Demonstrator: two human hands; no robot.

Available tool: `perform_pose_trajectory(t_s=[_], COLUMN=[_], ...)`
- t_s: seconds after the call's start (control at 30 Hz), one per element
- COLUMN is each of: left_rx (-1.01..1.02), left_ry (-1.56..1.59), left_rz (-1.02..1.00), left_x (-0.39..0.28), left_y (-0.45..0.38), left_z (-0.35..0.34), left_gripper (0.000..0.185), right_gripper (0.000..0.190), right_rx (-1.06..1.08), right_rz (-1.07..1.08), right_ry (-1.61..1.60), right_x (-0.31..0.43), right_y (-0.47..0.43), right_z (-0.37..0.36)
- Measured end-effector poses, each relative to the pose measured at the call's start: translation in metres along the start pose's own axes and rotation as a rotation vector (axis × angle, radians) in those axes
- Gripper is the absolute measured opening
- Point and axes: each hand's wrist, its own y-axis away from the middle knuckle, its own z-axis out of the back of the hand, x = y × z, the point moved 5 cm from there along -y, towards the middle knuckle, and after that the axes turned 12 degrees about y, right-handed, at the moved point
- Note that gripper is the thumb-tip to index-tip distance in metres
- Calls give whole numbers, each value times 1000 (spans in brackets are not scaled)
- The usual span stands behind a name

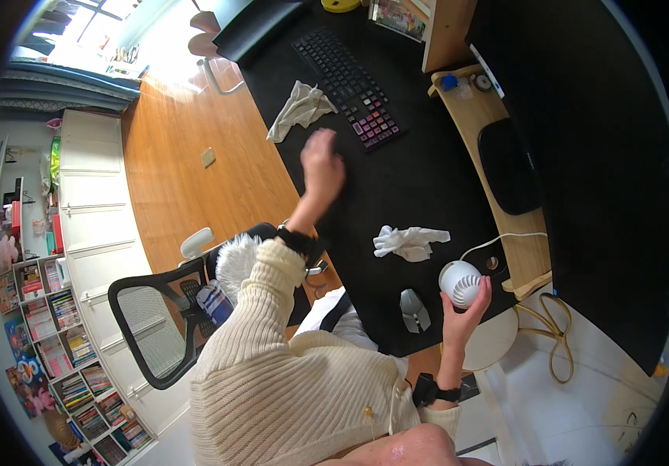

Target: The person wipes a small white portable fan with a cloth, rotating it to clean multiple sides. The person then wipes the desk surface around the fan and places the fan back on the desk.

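My left hand hovers over the near edge of the black desk, slightly blurred. It holds nothing visible, and its thumb stands apart from the fingers. A crumpled off-white cloth lies just beyond it, beside a black keyboard with some pink keys. My right hand grips a white rounded device with curved vent slots, from which a white cable runs to the monitor stand. Between the hands, a crumpled white cloth rests on the desk. A grey computer mouse is near my right hand.
A wooden monitor stand carries a large dark monitor along the far side. A round cable hole is near the device. Behind me are a mesh-backed office chair and a bookshelf. A yellow cord hangs past the desk.
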Motion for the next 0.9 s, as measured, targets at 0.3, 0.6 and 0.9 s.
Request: perform_pose_trajectory(t_s=[0.3,0.6,0.9], left_rx=[167,-5,590], left_ry=[-539,637,1169], left_rz=[165,515,744], left_x=[148,67,-223], left_y=[-59,-38,114], left_z=[-2,22,72], left_gripper=[26,20,10], right_gripper=[93,65,37], right_rx=[-18,-99,717], right_rz=[-13,18,-363], right_ry=[105,45,-1396], right_x=[-1,-6,38], right_y=[6,15,60], right_z=[27,73,68])
